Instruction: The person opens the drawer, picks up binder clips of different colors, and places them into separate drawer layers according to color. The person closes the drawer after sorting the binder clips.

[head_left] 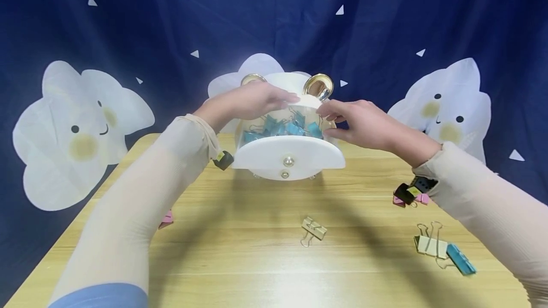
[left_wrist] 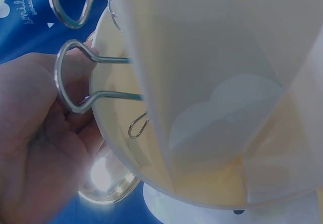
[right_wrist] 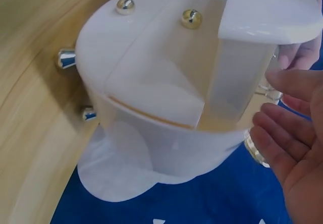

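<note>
A white rounded container (head_left: 288,151) with silver knobs and gold discs (head_left: 318,88) on top stands on the table. Its front part is pulled out, and teal binder clips (head_left: 295,127) show in it through a clear wall. My left hand (head_left: 257,98) rests at the upper rim, fingers reaching across toward the middle. On the other side, my right hand (head_left: 364,120) has its fingertips at the rim, thumb apart from the loosely bent fingers. Wire clip handles (left_wrist: 75,77) stick out past the rim close to the left hand in the left wrist view.
A cream binder clip (head_left: 314,228) lies in front of the container. Farther right are another cream clip (head_left: 431,246), a teal clip (head_left: 461,259) and pink clips (head_left: 421,198) by the right sleeve. A pink clip (head_left: 166,219) shows beside the left sleeve. Dark blue cloth (head_left: 171,13) hangs behind.
</note>
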